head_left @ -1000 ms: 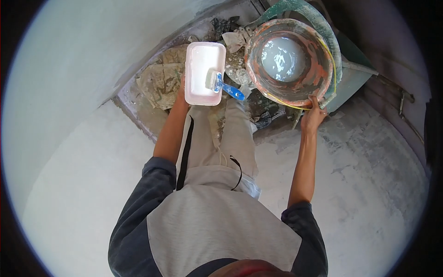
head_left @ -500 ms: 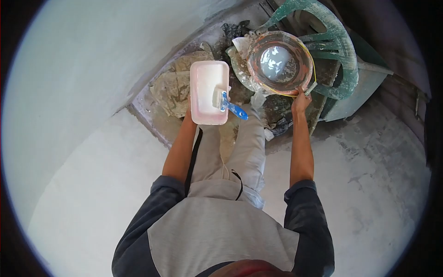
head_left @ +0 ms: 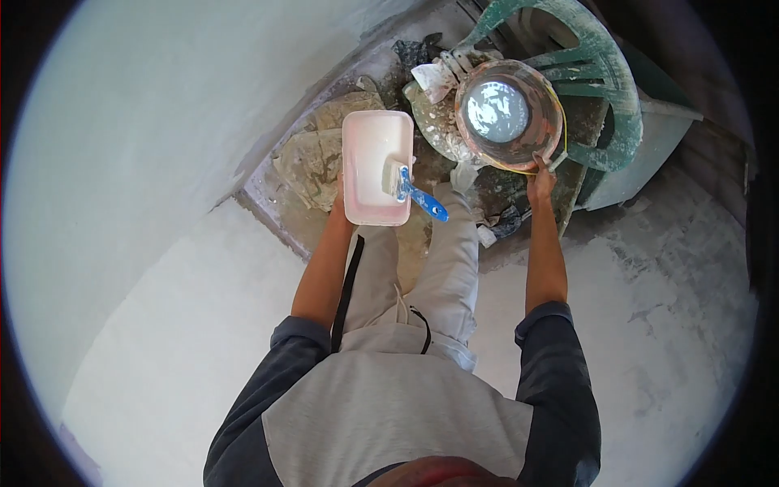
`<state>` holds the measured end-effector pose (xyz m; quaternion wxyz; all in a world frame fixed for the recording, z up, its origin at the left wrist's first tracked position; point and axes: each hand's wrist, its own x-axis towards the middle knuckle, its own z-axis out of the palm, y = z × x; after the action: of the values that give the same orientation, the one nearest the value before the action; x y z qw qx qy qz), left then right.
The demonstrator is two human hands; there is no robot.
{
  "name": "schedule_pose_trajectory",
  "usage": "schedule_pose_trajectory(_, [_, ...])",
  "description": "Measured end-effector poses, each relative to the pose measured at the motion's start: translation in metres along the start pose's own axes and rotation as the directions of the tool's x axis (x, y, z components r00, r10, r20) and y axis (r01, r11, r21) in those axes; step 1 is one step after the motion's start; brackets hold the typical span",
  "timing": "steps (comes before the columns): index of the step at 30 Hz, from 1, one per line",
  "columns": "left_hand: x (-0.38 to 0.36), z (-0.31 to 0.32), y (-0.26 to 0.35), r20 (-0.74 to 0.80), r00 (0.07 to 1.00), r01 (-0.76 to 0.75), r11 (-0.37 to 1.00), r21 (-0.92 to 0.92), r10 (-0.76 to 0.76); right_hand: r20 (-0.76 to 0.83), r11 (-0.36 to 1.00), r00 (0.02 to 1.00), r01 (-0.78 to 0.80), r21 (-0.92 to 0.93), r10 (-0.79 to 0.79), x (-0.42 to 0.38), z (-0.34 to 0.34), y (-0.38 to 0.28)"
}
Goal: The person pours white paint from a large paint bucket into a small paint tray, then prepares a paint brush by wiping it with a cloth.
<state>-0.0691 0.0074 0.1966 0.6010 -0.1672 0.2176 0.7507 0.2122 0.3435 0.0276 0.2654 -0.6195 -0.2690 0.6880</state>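
My left hand point(head_left: 340, 191) holds a pale pink plastic tub point(head_left: 351, 166) from its left side; most of the fingers are hidden beneath it. Whitish material coats the tub's inside. A paintbrush point(head_left: 420, 200) with a blue handle leans over its right wall, bristles inside. My right hand point(head_left: 541, 183) is closed at the near right rim of a stained bucket point(head_left: 531, 134), by its yellow handle. Shiny pale liquid point(head_left: 497, 111) lies in the bucket, which is over a plaster-spattered green plastic chair point(head_left: 621, 97).
A crumpled, dirty sheet point(head_left: 312, 154) lies on the floor left of the tub. A pale wall point(head_left: 154, 105) rises at the left. Black plastic point(head_left: 412, 53) lies behind the bucket, and a grey panel point(head_left: 645, 162) stands at the right.
The bucket has shifted right and its tilt has changed, baring more of the chair on its left. The view has drifted slightly; the tub and brush keep their arrangement.
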Motion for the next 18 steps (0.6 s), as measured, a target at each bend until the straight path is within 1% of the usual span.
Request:
schedule_pose_trajectory(2, [0.003,0.004,-0.003,-0.021,0.999,0.027,1.000,-0.015,-0.027,-0.001,1.000,1.000,0.002,-0.006,-0.002,-0.009,0.002,-0.008])
schedule_pose_trajectory(3, [0.004,0.005,-0.004,-0.015,0.999,0.032,0.999,-0.013,-0.032,0.030,0.999,0.999,-0.024,-0.028,0.025,-0.011,0.001,-0.009])
schedule_pose_trajectory(4, [0.005,0.003,-0.005,-0.048,0.998,0.044,0.998,-0.040,-0.046,0.061,0.998,0.997,-0.047,-0.050,0.050,-0.006,-0.007,-0.003])
schedule_pose_trajectory(5, [0.005,0.002,-0.006,-0.081,0.995,0.056,0.996,-0.066,-0.061,0.172,0.995,0.982,-0.072,-0.065,0.082,-0.002,-0.019,-0.001])
schedule_pose_trajectory(6, [0.005,0.005,-0.005,-0.073,0.995,0.058,0.996,-0.060,-0.063,0.173,0.996,0.982,-0.064,-0.058,0.073,-0.011,-0.014,-0.008])
schedule_pose_trajectory(8, [0.011,0.012,-0.005,-0.061,0.998,0.030,0.999,-0.027,-0.032,-0.045,0.996,0.996,-0.084,-0.036,0.083,-0.037,-0.003,-0.022])
schedule_pose_trajectory(9, [0.008,0.017,-0.004,-0.054,0.998,0.013,1.000,-0.011,-0.014,0.018,0.998,0.998,-0.055,-0.040,0.056,-0.038,-0.008,-0.022])
schedule_pose_trajectory(10, [0.011,0.020,-0.006,-0.045,0.999,-0.004,1.000,0.005,0.004,0.026,0.998,0.999,-0.045,-0.033,0.046,-0.048,-0.001,-0.029])
schedule_pose_trajectory(11, [0.018,0.023,-0.006,-0.040,0.999,-0.020,1.000,0.017,0.021,-0.203,0.981,0.979,-0.037,-0.189,-0.002,-0.061,0.007,-0.033])
schedule_pose_trajectory(12, [0.019,0.025,-0.008,-0.036,0.999,-0.036,0.999,0.028,0.037,-0.411,0.939,0.908,-0.066,-0.337,-0.084,-0.071,0.011,-0.038])
schedule_pose_trajectory(13, [0.020,0.028,-0.011,-0.032,0.998,-0.054,0.998,0.037,0.055,-0.356,0.889,0.910,0.028,-0.456,-0.211,-0.071,0.004,-0.036])
schedule_pose_trajectory(14, [0.023,0.031,-0.010,-0.029,0.997,-0.070,0.997,0.044,0.071,-0.353,0.889,0.910,0.034,-0.456,-0.216,-0.077,-0.003,-0.032])
schedule_pose_trajectory(15, [0.027,0.034,-0.011,-0.023,0.996,-0.087,0.995,0.053,0.089,-0.127,0.888,0.928,0.285,-0.360,-0.349,-0.122,0.021,-0.057])
schedule_pose_trajectory(16, [0.033,0.040,-0.010,-0.012,0.994,-0.105,0.992,0.062,0.106,0.086,0.840,0.864,0.503,-0.204,-0.496,-0.170,0.048,-0.088])
schedule_pose_trajectory(17, [0.038,0.045,-0.012,-0.001,0.992,-0.122,0.990,0.068,0.123,0.228,0.860,0.860,0.493,-0.134,-0.457,-0.214,0.067,-0.116])
schedule_pose_trajectory(18, [0.039,0.052,-0.016,0.012,0.990,-0.139,0.988,0.073,0.139,0.367,0.878,0.830,0.474,-0.069,-0.420,-0.252,0.080,-0.142])
